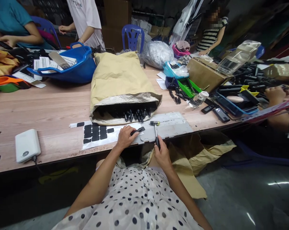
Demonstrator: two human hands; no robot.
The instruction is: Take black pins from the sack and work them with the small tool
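Observation:
My left hand (pixel 125 137) is closed on a small black plastic part (pixel 137 131), held low over the front edge of the table. In my right hand (pixel 162 151) is a small hammer (pixel 155 127), gripped by its dark handle, its head resting on or just above a grey board (pixel 170 126). Left of my hands lies a white backing sheet (pixel 106 141) with several black stickers (pixel 96 131) on it. Straight ahead a large paper sack (pixel 121 76) lies with its mouth toward me, and several black parts (pixel 137 115) show in the opening.
A white power bank (pixel 27 145) with a cable sits at the left front. Behind it stands a blue basket (pixel 70 68) of white boxes. To the right are a green tray (pixel 189 88), a bottle (pixel 199 99) and a carton (pixel 204 73). Other people work around the table.

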